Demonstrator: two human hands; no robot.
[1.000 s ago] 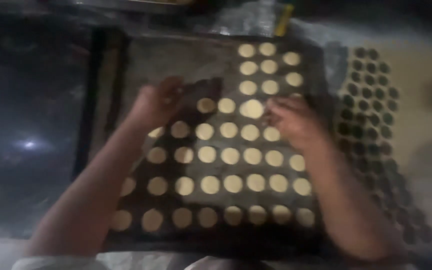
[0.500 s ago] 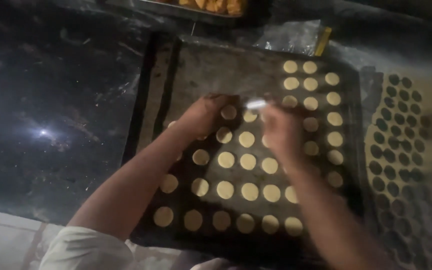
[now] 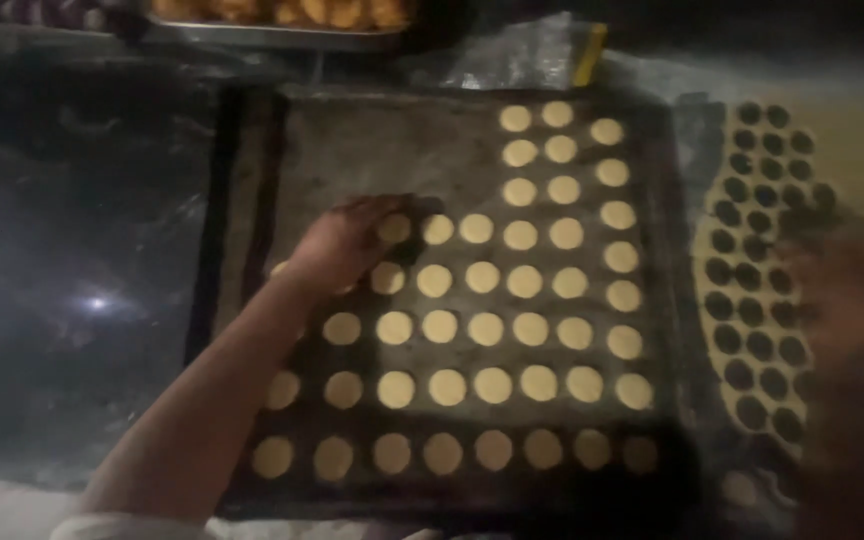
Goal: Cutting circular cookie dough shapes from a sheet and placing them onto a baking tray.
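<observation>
1. Since half a second earlier, the right hand (image 3: 837, 300) had left the tray and swung out to the right, over the rolled dough sheet (image 3: 857, 150); the left hand (image 3: 342, 245) had stayed on the tray, near the same spot.
2. That left hand lay palm down on the dark baking tray (image 3: 372, 140), fingers loosely curled, fingertips touching a pale dough round (image 3: 395, 228) at the left end of a row. Whether it pinched the round or only pressed it could not be told.
3. The right hand was a blur above the sheet's punched holes (image 3: 752, 290); how far it was open, and whether it held anything, could not be told.
4. Rows of dough rounds (image 3: 492, 330) filled the lower and right parts of the tray, set apart from each other; the upper left of the tray was bare.
5. The dough sheet lay just beside the tray's right edge, dotted with dark round cut-outs.
6. A metal tray of golden baked pieces (image 3: 282, 15) stood beyond the baking tray, and a clear plastic bag (image 3: 527, 60) lay near its top edge.
</observation>
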